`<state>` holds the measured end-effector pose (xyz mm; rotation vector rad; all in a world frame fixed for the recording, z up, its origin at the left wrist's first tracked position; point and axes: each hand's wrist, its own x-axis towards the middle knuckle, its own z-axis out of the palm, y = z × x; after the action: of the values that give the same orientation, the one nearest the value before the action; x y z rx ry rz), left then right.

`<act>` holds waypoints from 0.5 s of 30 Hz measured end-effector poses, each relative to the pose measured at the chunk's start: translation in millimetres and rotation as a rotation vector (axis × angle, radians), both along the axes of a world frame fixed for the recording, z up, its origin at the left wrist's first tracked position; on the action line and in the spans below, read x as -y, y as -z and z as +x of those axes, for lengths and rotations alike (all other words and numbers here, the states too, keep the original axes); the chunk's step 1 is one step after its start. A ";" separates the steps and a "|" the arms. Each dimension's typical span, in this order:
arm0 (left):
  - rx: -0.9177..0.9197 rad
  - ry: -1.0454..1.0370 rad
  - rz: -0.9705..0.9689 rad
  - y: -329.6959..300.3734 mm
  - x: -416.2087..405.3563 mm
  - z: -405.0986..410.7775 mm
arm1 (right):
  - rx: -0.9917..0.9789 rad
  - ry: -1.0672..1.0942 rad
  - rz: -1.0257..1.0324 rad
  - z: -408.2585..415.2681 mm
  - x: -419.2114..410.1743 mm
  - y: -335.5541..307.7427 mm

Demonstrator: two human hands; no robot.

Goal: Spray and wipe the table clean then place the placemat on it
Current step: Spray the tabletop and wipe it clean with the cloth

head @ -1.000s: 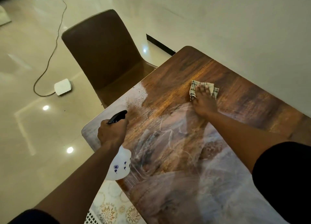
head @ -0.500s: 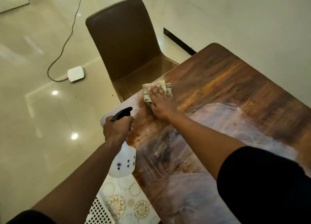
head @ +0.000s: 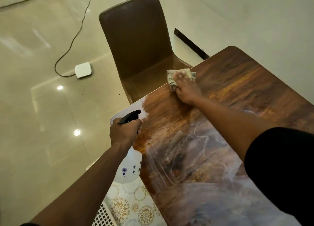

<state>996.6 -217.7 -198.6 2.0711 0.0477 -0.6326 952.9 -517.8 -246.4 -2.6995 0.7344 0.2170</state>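
Your table (head: 237,93) fills the right half of the view, its long axis running from beside you away toward the far rounded corner by the wall. The near part is streaked with pale wet smears; the far part looks dark and mostly dry. A brown chair (head: 136,44) stands tucked at the table's left edge, and beyond it on the tiled floor lies a white box (head: 83,70) on a cable, well apart from your work.

The placemat (head: 129,207), patterned with gold medallions, lies low beside the table's near left edge, under your left forearm. What it rests on I cannot tell from here.

Your right hand (head: 185,88) presses flat on the checked cloth (head: 172,78), fingers spread over it, right at the left edge of the table in front of the chair seat. The fingers are blurred, so how firmly they pin the cloth is hard to say. Your left hand (head: 124,132) is wrapped tightly round the neck of the spray bottle (head: 129,166), the black nozzle pointing away from you across the near left corner, the white body hanging just off the table's edge.

The smeared stretch that wants wiping lies toward you from the cloth, along the long axis, so the right hand is the one to draw back over it. Mind the bottle: it hangs beside the very corner your cloth has to cross, where a pale unwiped patch shows.
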 end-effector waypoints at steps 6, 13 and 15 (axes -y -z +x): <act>0.018 -0.043 -0.004 -0.7 -8.0 3.6 | -0.010 0.131 -0.051 11.0 -16.4 5.7; -0.012 -0.177 0.015 -8.9 -26.0 3.6 | 0.057 -0.202 -0.002 16.5 -138.7 13.3; 0.016 -0.194 0.044 -10.2 -31.4 0.6 | 0.057 -0.341 -0.011 19.8 -178.1 19.4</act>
<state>997.2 -186.2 -188.4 2.0822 0.2527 -0.4999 972.7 -339.8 -265.8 -2.8128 0.2548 0.2160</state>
